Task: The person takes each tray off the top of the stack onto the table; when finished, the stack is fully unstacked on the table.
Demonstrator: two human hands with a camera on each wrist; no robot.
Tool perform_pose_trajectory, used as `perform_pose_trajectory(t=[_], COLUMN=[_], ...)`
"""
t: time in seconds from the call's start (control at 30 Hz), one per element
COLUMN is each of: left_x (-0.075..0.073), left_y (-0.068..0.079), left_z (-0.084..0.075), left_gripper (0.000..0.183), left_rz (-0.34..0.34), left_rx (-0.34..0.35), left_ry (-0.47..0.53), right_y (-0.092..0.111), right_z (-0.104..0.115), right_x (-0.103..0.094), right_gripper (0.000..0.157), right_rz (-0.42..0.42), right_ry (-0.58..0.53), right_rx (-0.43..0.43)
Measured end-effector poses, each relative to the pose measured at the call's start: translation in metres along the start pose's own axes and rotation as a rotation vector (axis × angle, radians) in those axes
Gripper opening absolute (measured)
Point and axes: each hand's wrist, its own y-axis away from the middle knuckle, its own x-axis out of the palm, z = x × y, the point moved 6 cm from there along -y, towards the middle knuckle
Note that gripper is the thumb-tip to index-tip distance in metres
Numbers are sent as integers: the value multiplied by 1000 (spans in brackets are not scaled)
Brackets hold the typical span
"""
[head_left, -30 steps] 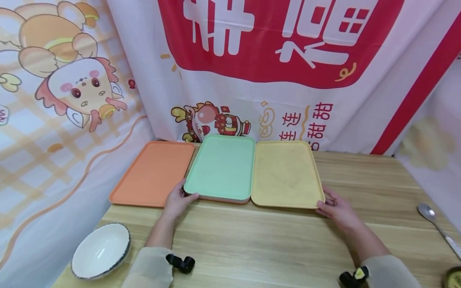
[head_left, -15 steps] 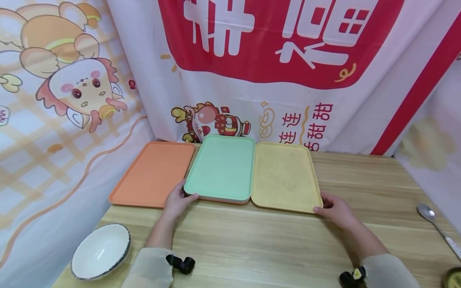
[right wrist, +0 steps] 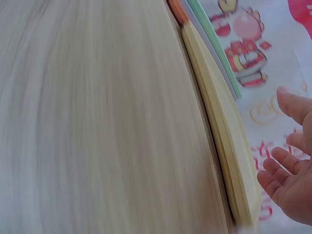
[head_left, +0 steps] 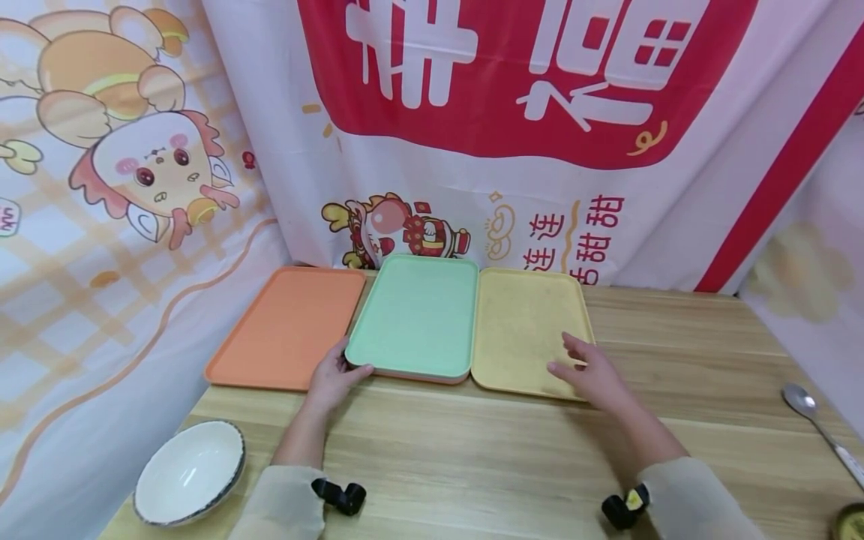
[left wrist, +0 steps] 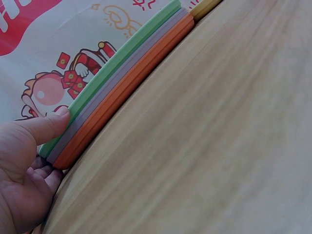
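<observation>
My left hand [head_left: 331,382] grips the near left corner of a stack of trays, thumb at the upper edge and fingers curled round the corner. A green tray [head_left: 415,315] tops this stack; in the left wrist view a lavender tray [left wrist: 106,87] and an orange tray [left wrist: 117,101] show under it. Right beside the stack lies a yellow tray [head_left: 520,322]. Over its near right part hovers my right hand [head_left: 597,375], fingers spread and holding nothing. The right wrist view shows that hand apart from the yellow tray's edge.
Another orange tray [head_left: 286,330] lies left of the stack. A white bowl [head_left: 190,471] stands at the near left, and a spoon [head_left: 801,400] lies at the right. A dish [head_left: 849,523] is cut off at the lower right. Printed cloth [head_left: 432,165] hangs behind the table.
The yellow tray's near right corner has shifted slightly left and nearer. My right hand has let go of that corner and moved left over the tray. The left hand has stayed put.
</observation>
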Motion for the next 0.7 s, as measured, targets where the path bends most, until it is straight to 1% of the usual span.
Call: perform_pose_trajectory(t=[0.17,0.47,0.57,0.7], left_x=[0,0,0,0], left_y=[-1,-1,0,-1], left_z=[0,0,0,0], left_gripper=[90,89,89,88], left_rz=[0,-5,-7,-9], left_rx=[7,8,6,6], left_ry=[7,12,11,12], right_y=[-12,-27,-30,-34], right_z=[16,35,40,47], right_x=[31,83,98,112], right_gripper=[76,77,81,87], right_rz=[64,102,113,117], right_ry=[-55,-129,-92,1], right_rx=[30,87,86,46])
